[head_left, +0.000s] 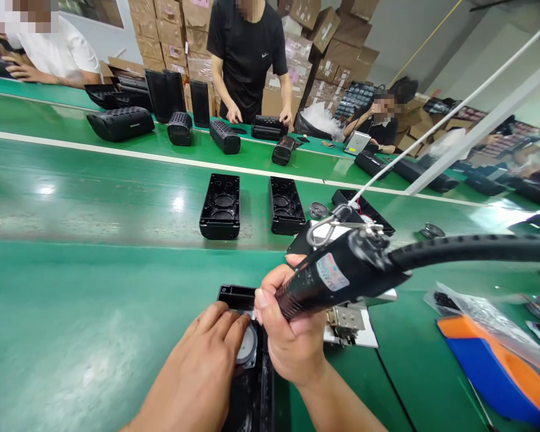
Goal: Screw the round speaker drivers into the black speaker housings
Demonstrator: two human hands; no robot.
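Nearest the camera lay a black speaker shell, open side up on the green bench, its far end showing just beyond the knuckles. The left hand pressed flat on it, fingers spread over a round grey speaker cone seated inside; that hand gripped nothing, only held the part down. The right hand was closed tightly around a black electric screwdriver, its tip pointed down into the shell and hidden behind the fingers. A thick black cable ran off to the right, and a white cord climbed from a ring at the tool's top.

The shell looked like stiff, light plastic, likely to slide on the glossy bench unless held down along its edges; the cone seemed delicate and best touched at its rim.

Beyond, two more open shells sat on the conveyor, and finished speakers stood across from them before a person in a black shirt. An orange and blue tray lay to the right.
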